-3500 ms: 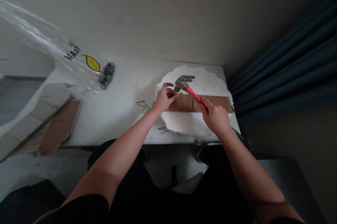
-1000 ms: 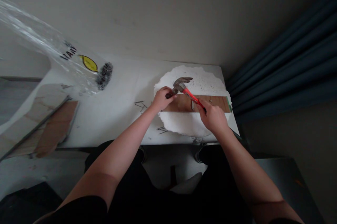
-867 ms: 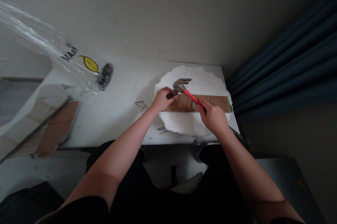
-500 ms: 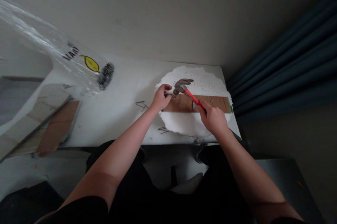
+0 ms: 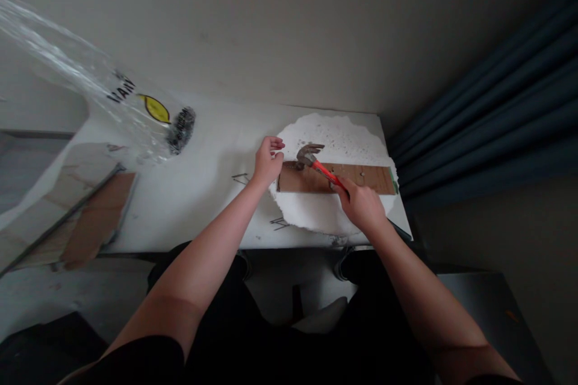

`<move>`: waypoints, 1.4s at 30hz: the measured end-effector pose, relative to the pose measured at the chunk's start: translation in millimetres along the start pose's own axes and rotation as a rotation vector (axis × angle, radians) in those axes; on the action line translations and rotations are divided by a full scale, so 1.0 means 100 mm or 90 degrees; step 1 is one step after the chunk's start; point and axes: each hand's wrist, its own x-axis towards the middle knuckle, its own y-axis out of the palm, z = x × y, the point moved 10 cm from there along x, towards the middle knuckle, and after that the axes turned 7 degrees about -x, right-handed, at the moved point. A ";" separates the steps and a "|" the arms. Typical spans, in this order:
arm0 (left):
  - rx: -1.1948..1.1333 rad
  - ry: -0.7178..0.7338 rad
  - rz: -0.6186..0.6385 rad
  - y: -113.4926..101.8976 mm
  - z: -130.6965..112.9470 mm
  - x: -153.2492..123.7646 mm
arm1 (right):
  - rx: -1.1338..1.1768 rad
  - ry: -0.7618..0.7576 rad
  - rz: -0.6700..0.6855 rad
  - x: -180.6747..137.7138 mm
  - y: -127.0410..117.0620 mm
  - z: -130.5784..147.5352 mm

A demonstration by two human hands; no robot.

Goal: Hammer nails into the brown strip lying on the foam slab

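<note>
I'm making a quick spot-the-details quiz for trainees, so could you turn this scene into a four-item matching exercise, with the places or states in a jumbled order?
Things:
1. Hammer
2. Left hand
3. Curtain
4. Wooden board

Places or states:
A. Hanging in dark folds at the picture's right
B. Lying across the round white slab
C. Gripped by its red handle in the right hand
D. Off the hammer, near the board's left end

Right pairs: 1-C, 2-D, 3-A, 4-B
</note>
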 end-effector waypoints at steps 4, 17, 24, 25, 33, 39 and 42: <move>0.013 0.001 -0.063 -0.25 0.01 0.14 | 0.000 0.007 -0.013 0.01 0.00 -0.02; 0.356 -0.122 -0.024 -1.02 0.43 0.37 | -0.007 0.013 0.007 0.03 0.01 -0.02; 0.718 -0.196 0.322 -0.84 1.05 0.03 | -0.012 0.037 0.002 0.10 0.03 -0.12; 0.739 -0.195 0.331 -0.82 1.07 0.00 | -0.013 0.032 0.005 0.11 0.04 -0.12; 0.702 -0.179 0.300 -0.75 1.02 -0.08 | -0.003 0.018 -0.001 0.11 0.06 -0.11; 0.737 -0.127 0.272 -0.73 0.90 -0.03 | -0.001 0.013 -0.008 0.11 0.06 -0.12; 0.639 -0.101 0.164 -0.73 0.65 0.07 | 0.006 0.012 -0.004 0.12 0.06 -0.11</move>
